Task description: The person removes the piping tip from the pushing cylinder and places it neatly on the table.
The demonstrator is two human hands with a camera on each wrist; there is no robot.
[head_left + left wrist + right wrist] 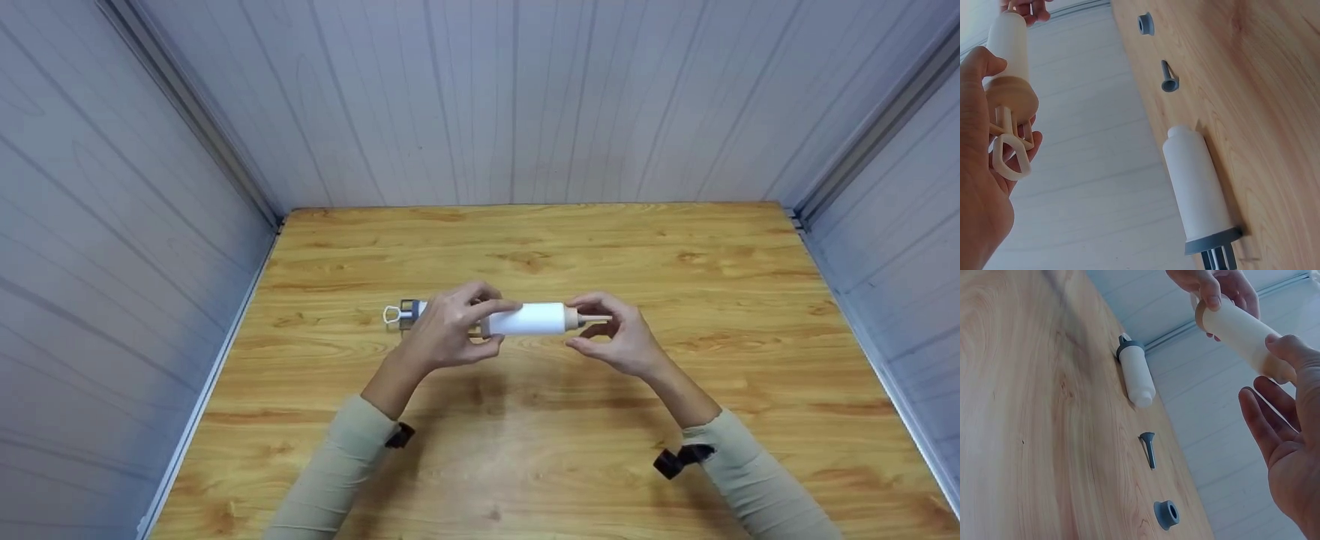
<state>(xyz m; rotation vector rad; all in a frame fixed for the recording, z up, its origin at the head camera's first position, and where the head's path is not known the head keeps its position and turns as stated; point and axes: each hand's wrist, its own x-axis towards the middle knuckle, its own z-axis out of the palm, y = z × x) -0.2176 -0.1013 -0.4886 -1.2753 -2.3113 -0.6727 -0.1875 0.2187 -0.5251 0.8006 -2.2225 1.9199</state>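
White tube: the tube point(525, 319) is held lengthwise above the table point(540, 442), between both hands, its beige collar point(1013, 98) toward the left hand and its beige tip point(1276, 370) toward the right.
Left hand: the hand point(450, 326) grips the collar end, its digits on opposite sides of the tube; a pale loop point(998, 157) projects beyond the collar.
Right hand: the hand point(630, 345) has its digits spread about the tip, one touching it (how firmly, this inspector cannot tell).
Second tube: the grey-collared white tube point(1193, 180) lies on its side on the table, partly hidden behind the left hand in the head view.
Loose parts: a grey flared nozzle point(1148, 447) lies on the table near the second tube's narrow end; a grey flanged ring point(1166, 515) lies beyond it.
Surround: pale panelled walls point(480, 97) border the wood-grain tabletop.
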